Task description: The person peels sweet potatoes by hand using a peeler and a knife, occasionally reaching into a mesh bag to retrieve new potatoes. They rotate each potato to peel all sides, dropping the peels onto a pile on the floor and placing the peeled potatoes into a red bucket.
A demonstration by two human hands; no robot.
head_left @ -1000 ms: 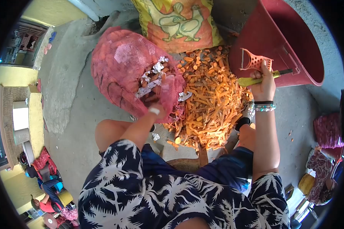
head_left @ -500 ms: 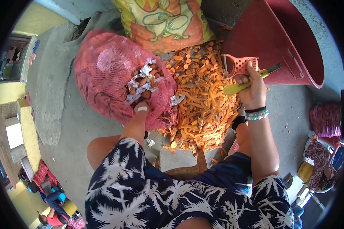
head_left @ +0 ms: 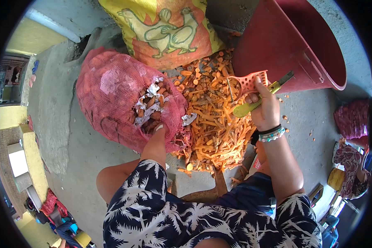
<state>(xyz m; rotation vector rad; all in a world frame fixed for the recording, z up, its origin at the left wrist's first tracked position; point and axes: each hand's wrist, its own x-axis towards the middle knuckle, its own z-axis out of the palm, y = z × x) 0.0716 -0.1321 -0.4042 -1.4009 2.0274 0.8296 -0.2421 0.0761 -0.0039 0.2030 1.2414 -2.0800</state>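
Note:
My left hand (head_left: 159, 129) reaches into the mouth of a pink mesh sack (head_left: 99, 89) that bulges with carrots. Its fingers are hidden among the carrots (head_left: 154, 117) and crumpled white paper (head_left: 153, 89) at the opening. Closed around two tools, my right hand (head_left: 265, 108) is over the right side of the heap of orange peelings (head_left: 211, 132). One is an orange peeler (head_left: 249, 84) with a perforated body. The other is a yellow-green utility knife (head_left: 247, 108), its dark blade pointing up and right.
A large dark-red tub (head_left: 273, 45) leans at the upper right. Behind the peelings stands a yellow and orange sack (head_left: 169, 33) printed with chickens. Between my legs is a wooden seat edge (head_left: 206, 194). A person (head_left: 351, 169) is at the far right, near a purple mesh sack (head_left: 351, 120).
The view has shifted slightly. My left hand has turned at the sack's mouth, its fingers still among the carrots. My right hand keeps both tools and has moved slightly left and down.

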